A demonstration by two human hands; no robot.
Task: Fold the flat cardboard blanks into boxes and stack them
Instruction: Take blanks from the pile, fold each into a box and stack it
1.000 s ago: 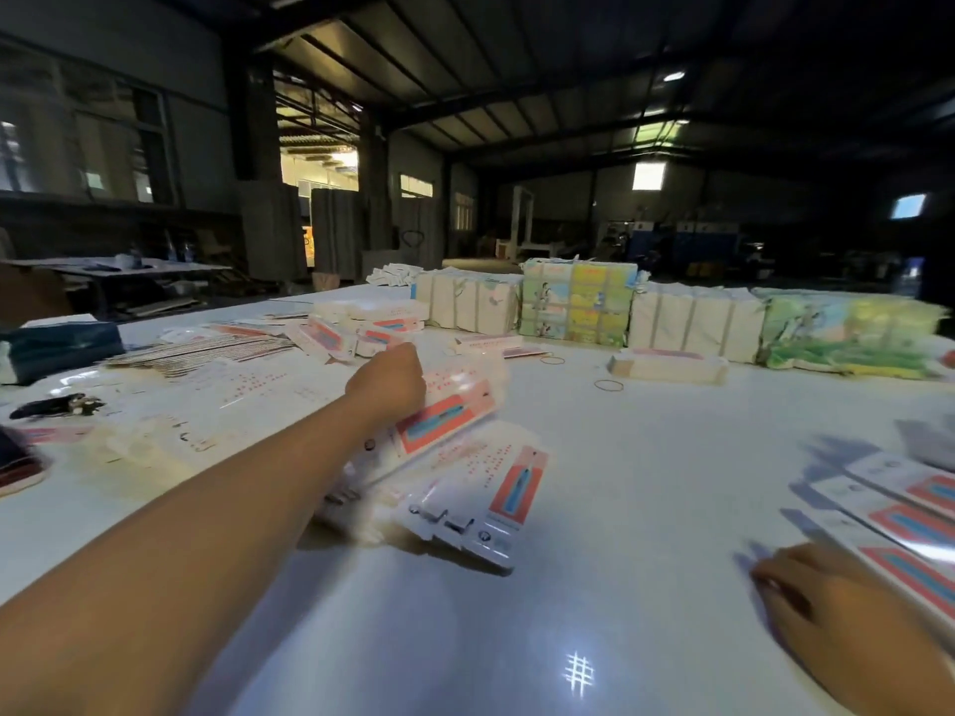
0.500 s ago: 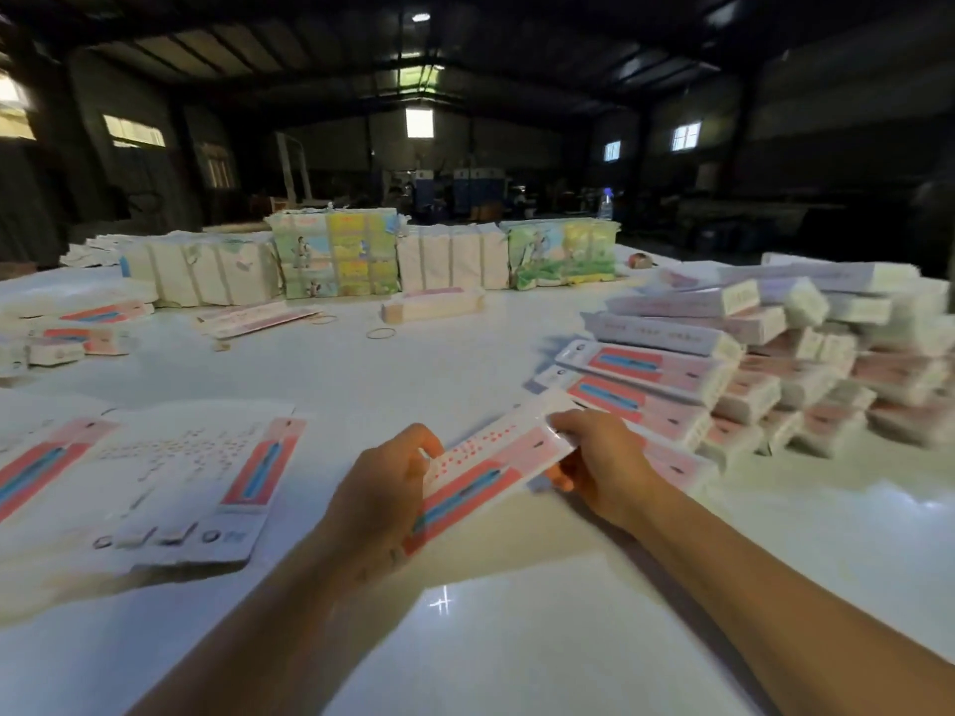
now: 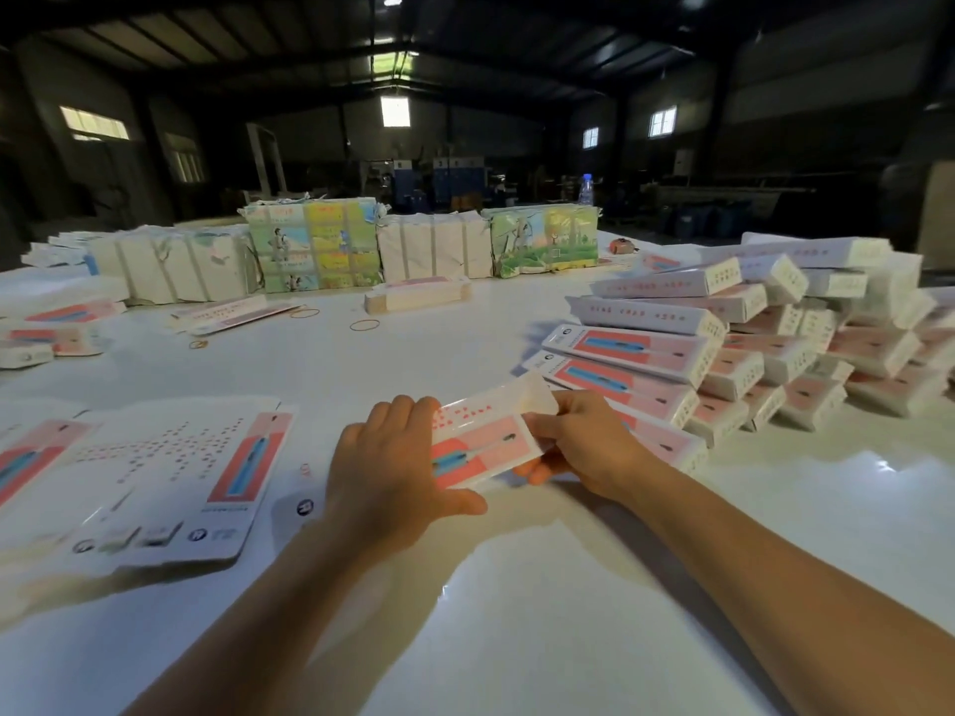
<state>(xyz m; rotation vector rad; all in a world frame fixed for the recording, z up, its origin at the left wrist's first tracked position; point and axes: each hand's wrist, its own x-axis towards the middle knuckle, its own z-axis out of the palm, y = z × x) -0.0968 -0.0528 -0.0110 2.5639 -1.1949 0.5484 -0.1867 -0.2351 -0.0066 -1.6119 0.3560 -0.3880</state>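
Glossy white bench (image 3: 517,612) mirroring ceiling lights, smooth printed cardboard blank (image 3: 486,436) with slight sheen, flat blanks (image 3: 170,472) of the same coated card, folded boxes (image 3: 723,343) smooth and matt-white sided, clear plastic bottle (image 3: 585,189)

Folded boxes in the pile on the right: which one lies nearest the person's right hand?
The lowest front box, pink face up, right behind the right hand and partly hidden by it. The other boxes in the pile sit higher or farther back.

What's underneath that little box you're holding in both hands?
Under the box only the left hand's thumb and the right hand's fingertips show, with the white table below. Whatever lies directly beneath it is covered.
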